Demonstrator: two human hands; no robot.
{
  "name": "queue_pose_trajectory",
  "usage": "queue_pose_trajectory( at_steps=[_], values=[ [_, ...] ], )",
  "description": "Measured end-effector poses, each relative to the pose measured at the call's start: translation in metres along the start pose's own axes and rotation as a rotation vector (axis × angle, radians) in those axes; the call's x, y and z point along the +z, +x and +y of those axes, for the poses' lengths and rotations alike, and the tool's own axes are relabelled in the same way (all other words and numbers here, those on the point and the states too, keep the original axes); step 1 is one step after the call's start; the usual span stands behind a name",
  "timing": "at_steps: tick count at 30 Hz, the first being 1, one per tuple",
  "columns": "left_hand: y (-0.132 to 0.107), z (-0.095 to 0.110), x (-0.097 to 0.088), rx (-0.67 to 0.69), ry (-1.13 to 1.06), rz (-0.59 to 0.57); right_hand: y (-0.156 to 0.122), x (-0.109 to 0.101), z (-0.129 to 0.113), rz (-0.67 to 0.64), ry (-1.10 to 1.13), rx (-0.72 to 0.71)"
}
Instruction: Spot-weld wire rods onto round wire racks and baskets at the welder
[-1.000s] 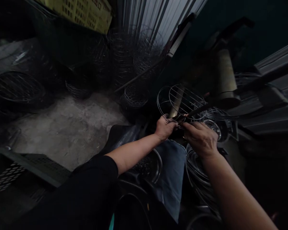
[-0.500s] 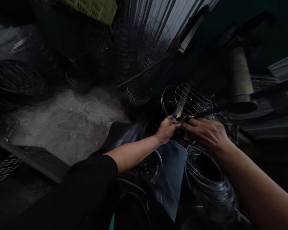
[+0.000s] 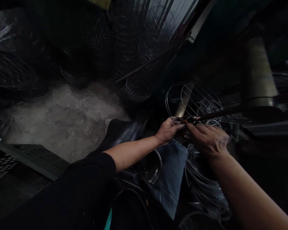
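My left hand (image 3: 169, 130) is closed around the near edge of a round wire rack (image 3: 181, 92), whose thin rings and parallel bars stand up beyond the fingers. My right hand (image 3: 209, 137) is beside it, thumb and fingers pressed together close to the rack's rim; whatever they pinch is hidden. A small orange spot shows between the two hands. Just above them a dark metal bar (image 3: 220, 112) reaches in from the right, with its end over the rim. A brass-coloured post (image 3: 183, 105) rises behind the rack.
A thick metal cylinder (image 3: 261, 73) hangs at the right. Below my right arm lies a bundle of wire rings (image 3: 206, 188). Dark cloth (image 3: 170, 172) is under my hands. A green crate (image 3: 36, 159) stands at the left; stacked wire racks (image 3: 9, 72) line the back.
The view has shifted slightly, so the cylinder appears further right. My right hand has drawn back a little from the rim, and the orange spot now shows. My left hand keeps its hold.
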State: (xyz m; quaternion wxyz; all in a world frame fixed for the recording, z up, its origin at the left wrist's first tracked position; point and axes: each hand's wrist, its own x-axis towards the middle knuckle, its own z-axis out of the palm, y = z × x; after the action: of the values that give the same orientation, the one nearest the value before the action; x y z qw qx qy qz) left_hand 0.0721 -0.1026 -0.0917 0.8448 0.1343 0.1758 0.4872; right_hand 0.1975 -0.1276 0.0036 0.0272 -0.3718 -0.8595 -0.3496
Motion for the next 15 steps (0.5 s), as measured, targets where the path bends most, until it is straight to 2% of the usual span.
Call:
queue_pose_trajectory(
  at_steps=[2, 4, 7, 10, 12, 15],
  values=[
    [0.000, 0.000, 0.000, -0.010, -0.008, -0.007, 0.001, 0.001, -0.003, -0.004, -0.002, 0.025],
    [0.001, 0.000, -0.001, -0.025, -0.012, -0.014, 0.002, -0.001, -0.006, -0.064, 0.004, 0.104],
    [0.002, 0.004, -0.004, -0.048, -0.004, -0.032, 0.005, -0.006, -0.007, -0.236, 0.088, 0.198],
    [0.002, 0.007, -0.008, -0.081, 0.013, -0.060, 0.008, -0.011, -0.002, -0.380, 0.189, 0.172],
    [0.002, 0.009, -0.010, -0.110, 0.010, -0.075, 0.008, -0.010, 0.000, -0.388, 0.182, 0.187],
    [0.002, 0.009, -0.012, -0.146, -0.008, -0.122, 0.007, -0.004, -0.006, -0.328, 0.151, 0.296]
  ],
)
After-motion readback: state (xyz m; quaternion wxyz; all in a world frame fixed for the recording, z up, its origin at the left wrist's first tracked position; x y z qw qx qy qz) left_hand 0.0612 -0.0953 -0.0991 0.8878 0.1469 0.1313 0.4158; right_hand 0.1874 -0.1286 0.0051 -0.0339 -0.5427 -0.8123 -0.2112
